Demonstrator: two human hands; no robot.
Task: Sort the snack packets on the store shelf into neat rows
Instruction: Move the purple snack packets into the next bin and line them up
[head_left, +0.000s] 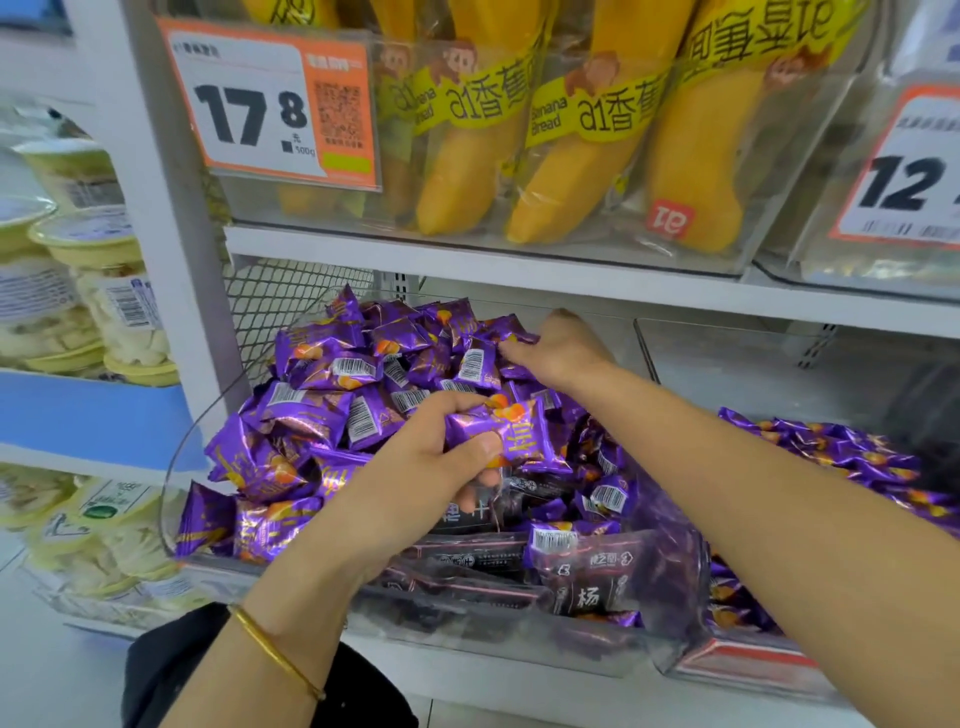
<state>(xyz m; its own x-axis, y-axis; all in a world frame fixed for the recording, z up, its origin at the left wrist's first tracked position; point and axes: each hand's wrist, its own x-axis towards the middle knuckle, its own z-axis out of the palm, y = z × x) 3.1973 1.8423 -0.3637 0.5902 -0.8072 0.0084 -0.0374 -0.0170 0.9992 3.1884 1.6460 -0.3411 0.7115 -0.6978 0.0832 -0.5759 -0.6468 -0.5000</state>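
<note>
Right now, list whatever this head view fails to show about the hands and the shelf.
1. Fingertips of the right hand: head view, sunk among the purple packets at the back; grip unclear.
2. Some dark packets: head view, partly covered by the left hand, which grips the held packet; their print is blurred.
3. The right price tag: head view, cut by the right edge; only 12 shows.

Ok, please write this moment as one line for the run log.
left hand: grips one purple packet | right hand: on packet heap at back, grip unclear | clear bin: packets unsorted
</note>
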